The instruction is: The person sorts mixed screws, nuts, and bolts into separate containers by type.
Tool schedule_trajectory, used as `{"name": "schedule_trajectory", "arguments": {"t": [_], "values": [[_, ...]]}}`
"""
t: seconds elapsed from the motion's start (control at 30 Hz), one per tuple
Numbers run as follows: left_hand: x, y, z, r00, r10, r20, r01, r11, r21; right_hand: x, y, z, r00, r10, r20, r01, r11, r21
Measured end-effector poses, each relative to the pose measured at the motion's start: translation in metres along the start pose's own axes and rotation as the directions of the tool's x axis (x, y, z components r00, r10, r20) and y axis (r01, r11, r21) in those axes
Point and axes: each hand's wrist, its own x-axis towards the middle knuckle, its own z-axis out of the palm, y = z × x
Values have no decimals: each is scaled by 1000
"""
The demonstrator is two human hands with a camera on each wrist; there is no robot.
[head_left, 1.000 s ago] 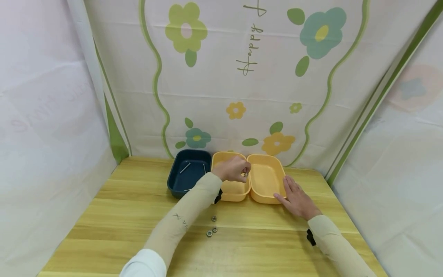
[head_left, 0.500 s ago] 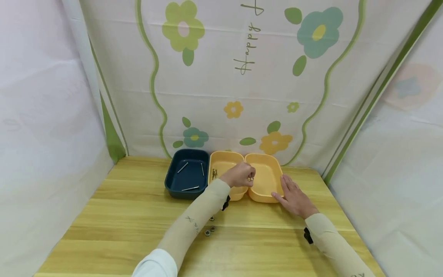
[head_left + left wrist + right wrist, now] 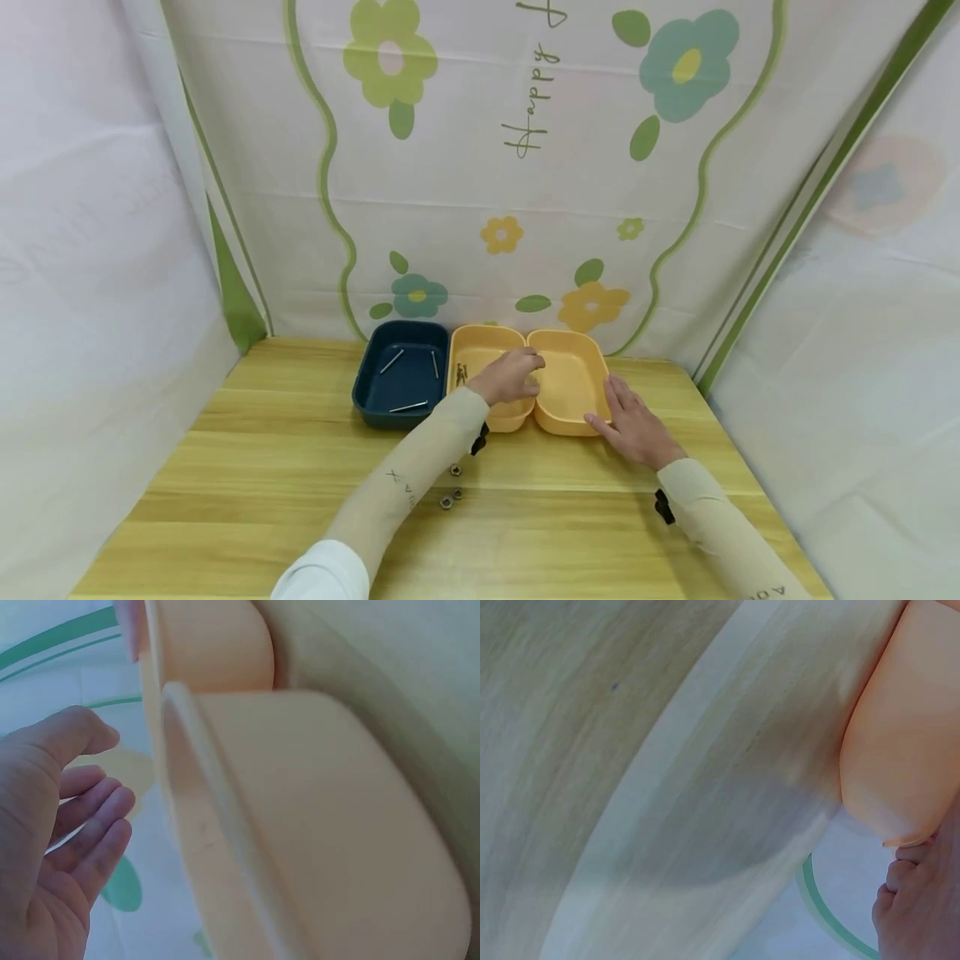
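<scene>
My left hand [image 3: 508, 377] is over the inner rims of two yellow boxes. In the left wrist view its thumb and loosely bent fingers [image 3: 112, 802] stand apart, with nothing between them. Beneath it lies the middle yellow box [image 3: 487, 342], partly hidden by the hand, with small brass-coloured screws [image 3: 461, 374] at its left side. At the right yellow box [image 3: 572, 387], my right hand [image 3: 637, 427] rests against the right rim, fingers extended along the outside and thumb at the front corner.
Left of the yellow boxes stands a dark blue box [image 3: 408, 379] holding several long silver screws [image 3: 408, 407]. Several metal nuts [image 3: 447, 502] lie on the wooden table [image 3: 540, 533] in front, near the left forearm. A flower-printed cloth [image 3: 442, 183] hangs right behind the boxes.
Half a second ago my left hand pinched a small nut near the inner rims; its fingers have since parted and the nut is out of sight. My right hand stays at the box.
</scene>
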Motion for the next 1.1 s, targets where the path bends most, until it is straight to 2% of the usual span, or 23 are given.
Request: {"name": "schedule_trajectory", "arguments": {"t": [0.33, 0.6, 0.77, 0.87, 1.1], "values": [[-32, -8, -36, 999, 43, -15, -43, 999, 19, 1, -2, -2, 1000, -6, -5, 6, 1000, 0], [-65, -8, -55, 998, 57, 0, -57, 996, 68, 1, 0, 0, 1000, -13, -5, 13, 1000, -10], [-84, -6, -62, 998, 62, 17, -64, 995, 81, 0, 3, 0, 1000, -6, -11, 6, 1000, -16], [-96, -4, -64, 997, 64, 39, -66, 996, 58, 1, 3, 0, 1000, -8, -13, 8, 1000, -21], [-123, -3, -60, 995, 76, 64, -76, 997, 3, 1, 0, 0, 1000, -16, -20, 16, 1000, -19]]}}
